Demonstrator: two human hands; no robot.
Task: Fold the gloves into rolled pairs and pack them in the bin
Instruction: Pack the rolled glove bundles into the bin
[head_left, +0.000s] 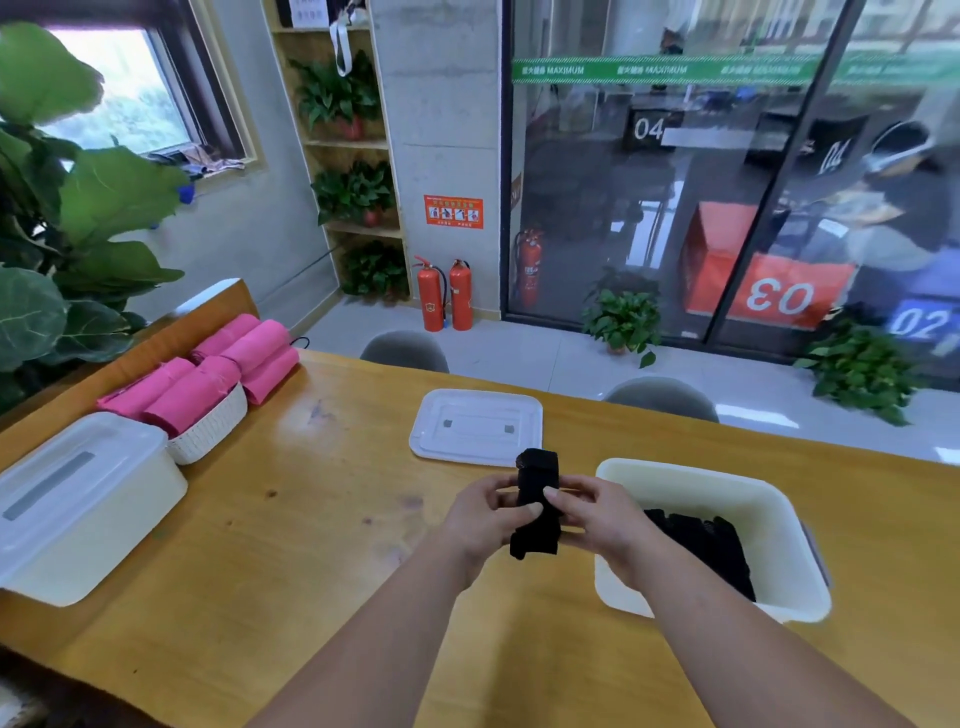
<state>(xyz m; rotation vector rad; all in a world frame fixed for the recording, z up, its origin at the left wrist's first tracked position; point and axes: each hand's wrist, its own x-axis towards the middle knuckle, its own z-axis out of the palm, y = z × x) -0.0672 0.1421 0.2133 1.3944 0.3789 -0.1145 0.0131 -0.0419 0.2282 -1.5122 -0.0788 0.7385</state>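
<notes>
Tension is what this step seems to call for most. The black glove bundle (537, 499) is held upright in the air just left of the bin (675, 475), above the bench (311, 519). Its upper end is folded into a blunt block and its lower end hangs loose below the hands. The left hand (483, 512) pinches the bundle's middle from the side away from the bin, thumb across the front. The right hand (597, 514) grips it from the bin side, fingers curled behind the fabric and thumb pressing on the front. I judge the roll part made and not yet tucked; whether both gloves of a pair are in it I cannot tell. To do it well, the thumbs should press the layers flat while the fingers turn the bundle end over end, so that no slack creeps in. The loose lower end wants drawing in, or a cuff pulled over it, or the roll may spring open once released. Soft knit probably slips on itself, so a firm pinch should matter more than speed. Inside the bin, dark rolled gloves (706, 545) lie toward its right side, with bare floor nearer its left wall. The finished roll would best sit snug beside them. A white lid (475, 426) lies flat beyond the bin's far left corner, out of the way.
</notes>
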